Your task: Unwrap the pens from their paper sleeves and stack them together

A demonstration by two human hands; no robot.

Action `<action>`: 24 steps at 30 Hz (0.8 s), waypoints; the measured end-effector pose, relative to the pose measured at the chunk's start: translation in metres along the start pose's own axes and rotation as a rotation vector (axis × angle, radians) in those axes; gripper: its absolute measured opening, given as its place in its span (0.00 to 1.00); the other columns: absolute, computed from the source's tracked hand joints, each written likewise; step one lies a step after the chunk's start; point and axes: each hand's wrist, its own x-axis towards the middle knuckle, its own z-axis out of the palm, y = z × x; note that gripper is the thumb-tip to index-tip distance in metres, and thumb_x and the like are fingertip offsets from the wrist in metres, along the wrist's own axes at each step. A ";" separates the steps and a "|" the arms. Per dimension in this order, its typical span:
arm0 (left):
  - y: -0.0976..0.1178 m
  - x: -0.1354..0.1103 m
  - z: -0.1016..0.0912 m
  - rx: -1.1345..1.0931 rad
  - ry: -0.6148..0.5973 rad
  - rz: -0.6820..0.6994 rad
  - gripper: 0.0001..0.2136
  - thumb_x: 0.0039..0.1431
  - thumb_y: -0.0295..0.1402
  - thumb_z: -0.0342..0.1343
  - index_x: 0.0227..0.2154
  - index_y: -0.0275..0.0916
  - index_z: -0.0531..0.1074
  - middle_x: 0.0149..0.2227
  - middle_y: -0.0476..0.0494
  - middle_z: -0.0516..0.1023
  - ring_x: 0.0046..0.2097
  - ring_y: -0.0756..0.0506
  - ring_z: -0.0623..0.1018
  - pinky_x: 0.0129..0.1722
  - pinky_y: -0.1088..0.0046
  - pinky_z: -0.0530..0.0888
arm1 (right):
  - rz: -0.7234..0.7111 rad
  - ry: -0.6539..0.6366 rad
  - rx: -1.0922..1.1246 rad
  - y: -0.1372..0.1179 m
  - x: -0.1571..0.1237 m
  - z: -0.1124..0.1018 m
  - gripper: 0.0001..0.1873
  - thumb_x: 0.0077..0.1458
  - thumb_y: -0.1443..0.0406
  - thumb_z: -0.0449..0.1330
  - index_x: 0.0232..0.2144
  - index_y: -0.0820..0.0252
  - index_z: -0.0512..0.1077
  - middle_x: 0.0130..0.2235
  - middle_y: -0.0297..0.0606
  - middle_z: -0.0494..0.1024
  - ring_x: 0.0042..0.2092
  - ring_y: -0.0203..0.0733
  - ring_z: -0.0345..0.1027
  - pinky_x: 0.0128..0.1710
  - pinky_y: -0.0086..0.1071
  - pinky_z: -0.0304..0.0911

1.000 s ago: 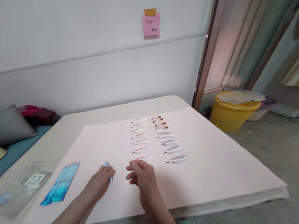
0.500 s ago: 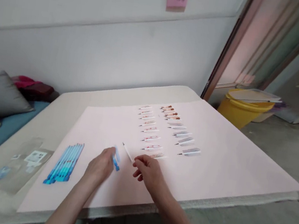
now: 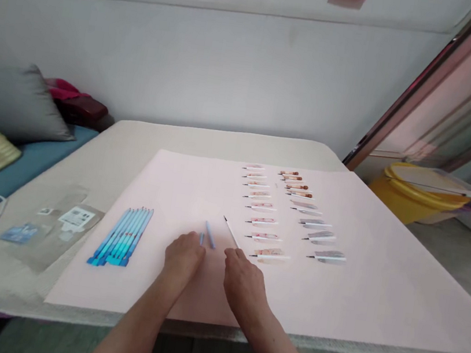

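My left hand [image 3: 184, 256] is low over the pink sheet, its fingers closed around a small blue pen part [image 3: 201, 239] that is mostly hidden. Just beyond those fingertips a light-blue pen barrel [image 3: 210, 235] lies on the sheet. With my right hand [image 3: 244, 280] I pinch the near end of a white pen refill [image 3: 232, 231], its dark tip pointing away to the left. To the left rests a row of blue pens [image 3: 122, 236]. On the right, two columns of refills with patterned or grey pieces [image 3: 265, 221] run up the sheet.
The pink sheet [image 3: 352, 310] covers much of the cloth-topped table [image 3: 130, 144]. Clear plastic packaging [image 3: 52, 232] lies at the left, near a white cable [image 3: 1, 202]. A grey cushion [image 3: 17, 105] sits beyond. A yellow bin [image 3: 403, 194] stands on the floor at right.
My view has swung left. The light-blue barrel now lies on the sheet beyond my left hand, and that hand has closed lower. My right hand has come down around the refill's end.
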 end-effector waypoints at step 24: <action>0.043 0.007 0.023 -0.073 0.111 0.146 0.10 0.57 0.30 0.43 0.40 0.40 0.65 0.37 0.40 0.71 0.38 0.43 0.74 0.34 0.69 0.65 | 0.047 0.026 -0.038 0.006 0.019 0.006 0.12 0.57 0.73 0.45 0.36 0.64 0.68 0.34 0.47 0.73 0.35 0.45 0.72 0.31 0.33 0.62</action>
